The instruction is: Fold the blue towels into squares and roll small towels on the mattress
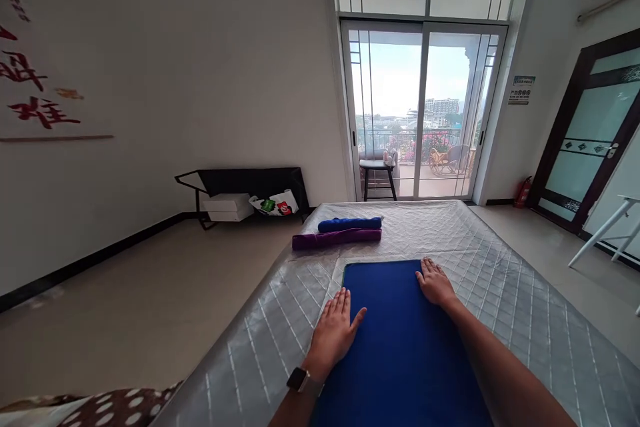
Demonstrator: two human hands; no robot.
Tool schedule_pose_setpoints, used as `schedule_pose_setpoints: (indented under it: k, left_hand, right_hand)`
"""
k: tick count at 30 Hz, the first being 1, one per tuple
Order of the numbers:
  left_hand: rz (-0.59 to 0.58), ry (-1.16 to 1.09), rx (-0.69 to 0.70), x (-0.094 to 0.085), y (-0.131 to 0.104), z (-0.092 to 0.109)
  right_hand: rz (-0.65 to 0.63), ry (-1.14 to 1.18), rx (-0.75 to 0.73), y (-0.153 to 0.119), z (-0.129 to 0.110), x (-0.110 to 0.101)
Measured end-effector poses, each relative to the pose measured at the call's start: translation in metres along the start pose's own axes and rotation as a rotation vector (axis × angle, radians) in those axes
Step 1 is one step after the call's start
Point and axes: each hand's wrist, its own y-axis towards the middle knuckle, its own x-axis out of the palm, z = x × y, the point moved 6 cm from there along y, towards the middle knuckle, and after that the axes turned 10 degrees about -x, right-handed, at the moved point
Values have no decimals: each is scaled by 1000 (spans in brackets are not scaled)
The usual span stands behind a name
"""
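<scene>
A blue towel (400, 353) with a thin green edge lies spread flat on a silver-grey quilted mattress (270, 320). My left hand (336, 327) rests palm down on the towel's left edge, fingers straight and thumb apart; a dark-faced watch is on that wrist. On the far right corner of the towel lies my right hand (434, 280), flat with its fingers stretched forward. Farther off on the mattress, a rolled purple towel (336, 239) sits just in front of a rolled blue towel (350, 224). The towel's near end runs out of view.
Against the left wall stands a black frame (250, 180) with white boxes (227, 207) and a printed bag (276, 203). Glass sliding doors (385, 100) are behind the mattress. A white stool (607, 233) stands at the right. Brown polka-dot fabric (117, 408) shows at the lower left.
</scene>
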Motion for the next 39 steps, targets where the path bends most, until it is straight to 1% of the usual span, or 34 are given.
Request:
schedule_pose_setpoints:
  k: [3,5,7,10,12,13,14,15,16,18,20,22,24,26,29,31,33,34,36,39]
  left_hand:
    - [52,-36,39,-9,-5,7]
    - [82,-77,112,-21,-15,22]
    - [112,-107,242,-39,-32,46]
    - [149,-115,530,-71,-65,93]
    - [151,-111,697,-87,-79,122]
    - [153,-109,743,-92,-78,133]
    - [161,-106,759,-94,-72,143]
    - [172,-103,747,-93,-61,150]
    - [184,-97,713,-88,-45,155]
    - [188,-75,600,-70,-5,160]
    - [141,-41,469,-44,34,159]
    - [55,-11,379,-18,62,154]
    - [-37,1,327,1,77,144]
    - [-107,-1,292,12,83,128]
    - [-157,-7,193,14,89,88]
    - [-167,9,105,13,95,58]
    - [-169,32,43,10,99,33]
    - [-172,39,24,9,101,25]
    - [-179,36,-2,9,103,16]
    - [-183,24,-18,11,102,16]
  right_hand:
    - [7,25,-3,-1,-3,-2]
    - [3,52,2,-2,-5,-4]
    - [-2,85,8,-2,-5,-4]
    - [3,121,14,-2,-5,-3]
    - [18,134,18,-1,-6,-3]
    - [26,138,20,-1,-6,-3]
    - [31,141,21,-1,-6,-3]
    - [34,143,23,-1,-7,-4]
    - [35,144,25,-2,-7,-4]
    - [33,145,30,-2,-8,-5]
    - [34,144,40,-3,-8,-6]
    - [33,142,50,-3,-8,-7]
    - [28,139,52,-3,-7,-6]
    - [26,133,48,-2,-6,-4]
    - [20,124,49,-1,-5,-2]
    - [14,123,52,-1,-4,-1]
    - [7,118,52,0,-4,-2]
    - [3,114,52,-1,-4,-3]
    - [-7,108,51,-1,-5,-4]
    - [-24,110,54,-3,-6,-6]
